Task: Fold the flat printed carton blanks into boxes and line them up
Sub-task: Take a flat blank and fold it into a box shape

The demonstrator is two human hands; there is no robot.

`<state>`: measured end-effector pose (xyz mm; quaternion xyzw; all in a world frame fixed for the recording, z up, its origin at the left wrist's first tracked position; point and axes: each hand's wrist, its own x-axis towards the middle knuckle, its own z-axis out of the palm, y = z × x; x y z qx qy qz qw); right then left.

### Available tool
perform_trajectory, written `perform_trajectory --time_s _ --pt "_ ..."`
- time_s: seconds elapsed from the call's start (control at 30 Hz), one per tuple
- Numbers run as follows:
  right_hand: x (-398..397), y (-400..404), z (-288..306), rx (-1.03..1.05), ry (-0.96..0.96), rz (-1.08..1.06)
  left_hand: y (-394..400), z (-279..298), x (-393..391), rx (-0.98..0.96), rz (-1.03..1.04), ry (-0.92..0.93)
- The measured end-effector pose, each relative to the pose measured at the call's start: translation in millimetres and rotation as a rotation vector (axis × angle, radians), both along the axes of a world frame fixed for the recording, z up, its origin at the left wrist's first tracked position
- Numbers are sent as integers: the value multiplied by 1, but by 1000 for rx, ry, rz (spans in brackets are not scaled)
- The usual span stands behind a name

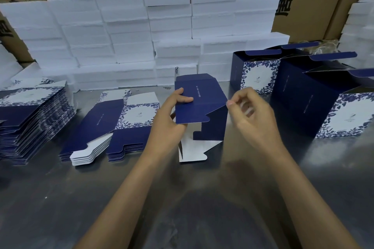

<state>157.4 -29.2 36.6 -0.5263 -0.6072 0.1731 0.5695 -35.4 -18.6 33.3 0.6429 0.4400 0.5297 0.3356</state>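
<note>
A dark blue carton blank point(201, 105) is held up over the steel table point(141, 198), partly opened, its white inner flaps hanging toward the table. My left hand point(171, 121) grips its left edge, thumb on the front panel. My right hand point(253, 113) is just right of the blank's right corner, fingers loosely curled and blurred; whether it touches the edge I cannot tell. Flat blanks lie in a short stack point(113, 123) left of my hands and a taller stack point(32, 117) at far left. Folded boxes point(315, 99) with blue floral panels stand in a row at right, tops open.
White foam blocks point(141, 36) are piled in a wall along the back of the table. Brown shipping cartons point(303, 2) stand behind them. More foam sits at the far right edge point(360, 26).
</note>
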Motion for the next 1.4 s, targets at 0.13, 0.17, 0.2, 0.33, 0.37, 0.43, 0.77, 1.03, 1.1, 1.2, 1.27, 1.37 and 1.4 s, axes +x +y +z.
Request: perform_trajectory --time_s 0.13,0.17,0.2,0.33,0.37,0.43,0.77,1.03,1.1,1.2,1.27,1.37,1.4 --pt "-18 -2 -3 -42 -15 119 2 0 -2 -9 -51 80" --pt "-20 -2 -7 -61 -33 151 3 0 -6 -18 -84 135" --pt "-21 -1 -10 -75 -44 169 4 1 -10 -33 -123 199" --pt "-20 5 -18 -32 -80 140 6 5 -23 -113 -256 304" --pt "-21 7 -20 -10 -95 115 6 5 -23 -110 -252 309" --pt "-26 9 -23 35 -134 43 5 6 -19 -69 -208 290" --pt "-32 4 -17 4 74 116 1 -2 8 78 60 31" --pt "-38 3 -12 -20 140 79 1 -1 5 15 19 -16" --pt "-34 2 -10 -25 129 112 2 -1 4 4 7 -34" --pt "-32 2 -10 -23 117 126 2 -1 7 32 33 -20" --pt "-34 1 -10 -11 133 110 1 -2 8 45 44 -28" --pt "-31 0 -9 -19 159 128 0 1 3 3 -20 -56" --pt "-29 0 -9 -28 173 145 0 1 1 -13 -38 -60"
